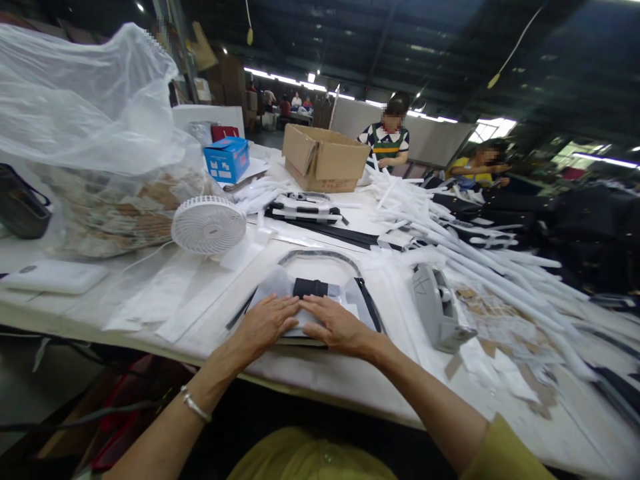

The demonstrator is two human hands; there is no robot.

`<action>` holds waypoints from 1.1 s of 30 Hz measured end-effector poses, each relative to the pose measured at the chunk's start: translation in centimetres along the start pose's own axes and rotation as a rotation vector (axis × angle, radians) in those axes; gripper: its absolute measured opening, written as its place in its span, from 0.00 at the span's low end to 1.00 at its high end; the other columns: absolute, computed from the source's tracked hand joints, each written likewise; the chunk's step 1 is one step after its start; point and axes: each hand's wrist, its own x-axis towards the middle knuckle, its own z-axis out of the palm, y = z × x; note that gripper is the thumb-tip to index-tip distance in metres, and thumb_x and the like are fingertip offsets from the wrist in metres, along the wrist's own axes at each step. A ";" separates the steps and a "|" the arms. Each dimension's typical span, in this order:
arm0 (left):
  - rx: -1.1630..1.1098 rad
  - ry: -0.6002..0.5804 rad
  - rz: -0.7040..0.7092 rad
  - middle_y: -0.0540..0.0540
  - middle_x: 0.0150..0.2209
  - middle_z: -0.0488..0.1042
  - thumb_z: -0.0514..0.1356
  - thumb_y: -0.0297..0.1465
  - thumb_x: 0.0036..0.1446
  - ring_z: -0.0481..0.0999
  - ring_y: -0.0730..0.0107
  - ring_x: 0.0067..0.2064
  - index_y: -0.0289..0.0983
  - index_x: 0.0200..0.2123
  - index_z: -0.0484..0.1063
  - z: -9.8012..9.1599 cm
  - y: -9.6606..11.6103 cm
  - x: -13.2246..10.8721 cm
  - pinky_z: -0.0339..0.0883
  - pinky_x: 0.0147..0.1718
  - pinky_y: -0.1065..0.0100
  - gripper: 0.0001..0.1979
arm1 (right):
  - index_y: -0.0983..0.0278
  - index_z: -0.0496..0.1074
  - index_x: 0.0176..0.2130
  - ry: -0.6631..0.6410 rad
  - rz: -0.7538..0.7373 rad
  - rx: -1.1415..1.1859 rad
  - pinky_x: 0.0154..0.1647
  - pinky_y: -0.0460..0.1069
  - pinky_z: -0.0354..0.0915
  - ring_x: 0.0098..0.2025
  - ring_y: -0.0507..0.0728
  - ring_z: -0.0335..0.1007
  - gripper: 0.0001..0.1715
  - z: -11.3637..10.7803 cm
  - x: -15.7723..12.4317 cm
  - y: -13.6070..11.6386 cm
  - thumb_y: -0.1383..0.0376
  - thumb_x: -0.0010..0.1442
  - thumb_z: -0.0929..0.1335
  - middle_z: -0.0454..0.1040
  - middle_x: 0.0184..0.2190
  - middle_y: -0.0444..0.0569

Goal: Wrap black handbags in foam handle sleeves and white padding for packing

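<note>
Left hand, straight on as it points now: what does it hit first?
Most likely the black fabric band on the white sheet, just past the left hand. The right hand lies close beside that line, so depth could put it first.

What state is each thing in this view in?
Left hand, flat on white sheet
Right hand, flat on same sheet
Black strap, folded, partly under sheet
Cardboard box, open, flaps up
Plastic bag, full, bulging
Fan, upright, running unclear
</note>
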 end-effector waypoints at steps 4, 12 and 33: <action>0.000 0.035 0.011 0.40 0.56 0.72 0.48 0.35 0.69 0.71 0.61 0.57 0.38 0.56 0.68 0.0 -0.2 -0.5 0.61 0.60 0.53 0.18 | 0.63 0.59 0.65 -0.032 0.032 -0.101 0.67 0.61 0.50 0.67 0.62 0.52 0.31 1.2 0.2 1.6 0.58 0.66 0.64 0.58 0.66 0.57; -0.004 0.083 0.126 0.43 0.60 0.69 0.54 0.35 0.67 0.64 0.59 0.63 0.42 0.61 0.63 -0.7 -1.9 -3.4 0.57 0.63 0.51 0.20 | 0.60 0.61 0.64 0.017 -0.027 -0.255 0.68 0.64 0.49 0.68 0.62 0.50 0.26 1.8 -0.5 1.3 0.59 0.69 0.61 0.57 0.66 0.53; 0.298 0.280 0.202 0.47 0.59 0.70 0.50 0.25 0.67 0.62 0.58 0.63 0.44 0.63 0.59 -0.7 -1.1 -6.2 0.51 0.63 0.53 0.23 | 0.71 0.62 0.61 0.284 -0.165 -0.484 0.66 0.61 0.56 0.63 0.63 0.60 0.27 6.4 0.0 -0.3 0.64 0.65 0.65 0.65 0.62 0.59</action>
